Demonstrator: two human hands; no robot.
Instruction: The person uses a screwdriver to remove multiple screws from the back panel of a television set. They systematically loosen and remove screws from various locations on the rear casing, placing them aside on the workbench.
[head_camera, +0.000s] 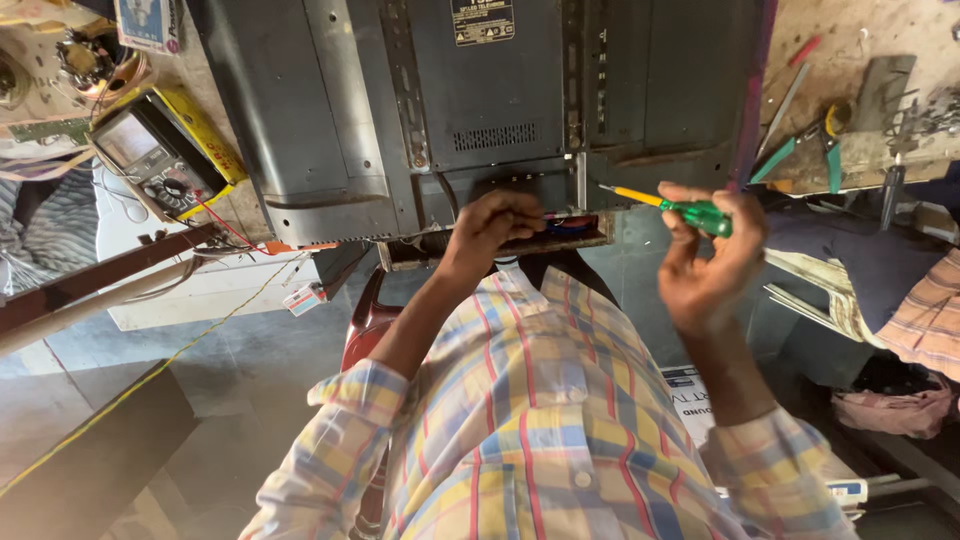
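Overhead, looking down past a checked shirt front at a television (480, 110) lying face down on the bench, its dark grey back panel up. Left hand (492, 225) curled at the lower edge of the set, fingertips tucked into the open slot there — whether it grips anything inside, cannot tell. Right hand (705, 265) raised just beside that edge, fingers closed around the green handle of a screwdriver (668, 204); the yellow shaft points left, tip near the metal bracket at the panel's lower rim, touching or not unclear. Both hands near each other, apart.

Around: a yellow-cased multimeter (160, 158) at the left of the set, a red lead (228, 228) trailing from it. At the right on the scarred bench, green-handled pliers (805, 148) and loose metal bits — well clear of the hands. A striped sleeve (925, 315) at the far right edge belongs to someone else.
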